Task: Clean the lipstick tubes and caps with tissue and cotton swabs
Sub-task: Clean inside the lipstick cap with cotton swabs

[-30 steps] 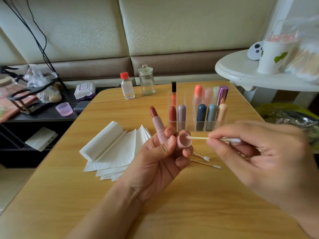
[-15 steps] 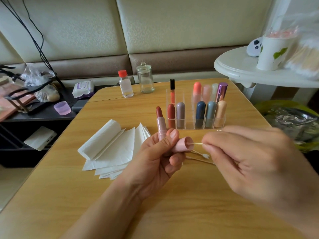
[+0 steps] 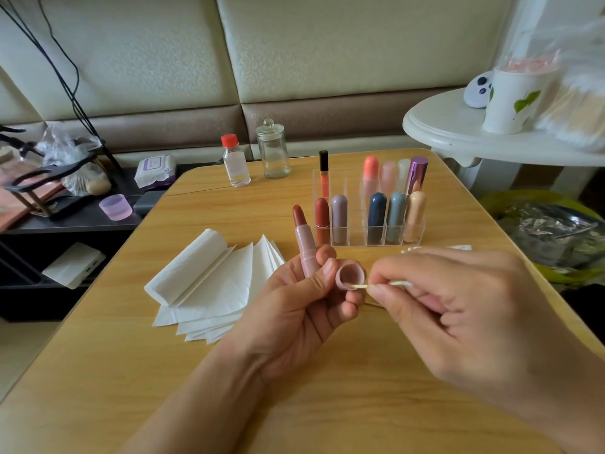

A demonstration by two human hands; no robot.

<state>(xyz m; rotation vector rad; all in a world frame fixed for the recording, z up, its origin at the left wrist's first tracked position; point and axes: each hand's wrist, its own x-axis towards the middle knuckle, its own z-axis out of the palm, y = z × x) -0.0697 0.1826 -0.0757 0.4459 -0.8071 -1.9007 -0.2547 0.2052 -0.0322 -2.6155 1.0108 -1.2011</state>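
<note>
Two hands work close together over a wooden table [image 3: 196,371] with a pale grain and a rounded far edge. The left hand [image 3: 301,309] grips an open lipstick [image 3: 302,237] upright, its dark red bullet above the fingers, and pinches the pink cap [image 3: 351,276] between thumb and fingertips, mouth toward the camera. The right hand [image 3: 458,309] pinches a swab [image 3: 360,286] whose tip touches the cap's lower rim. Left of the hands lies a fanned stack of tissue [image 3: 209,276], one sheet curled over at its left edge. Beyond the hands a clear organizer [image 3: 357,235] holds capped lipsticks in two rows: red, lilac, navy, grey-blue and peach in front, coral, pale pink, pale green and metallic purple behind, with a black-capped orange gloss [image 3: 324,173] at the back left. Farther back stand a bottle [image 3: 235,165] with a red cap and a lidded glass jar [image 3: 273,149]. Cream and brown padded panels [image 3: 327,60] form the wall behind. To the left a dark low shelf [image 3: 72,221] carries a wipes pack [image 3: 155,168], a small lilac cup [image 3: 116,208] and crumpled plastic. To the right a white round table [image 3: 458,139] bears a paper cup [image 3: 514,99] and a bag of swabs [image 3: 576,109]; below it sits a bin lined with plastic [image 3: 543,231].
</note>
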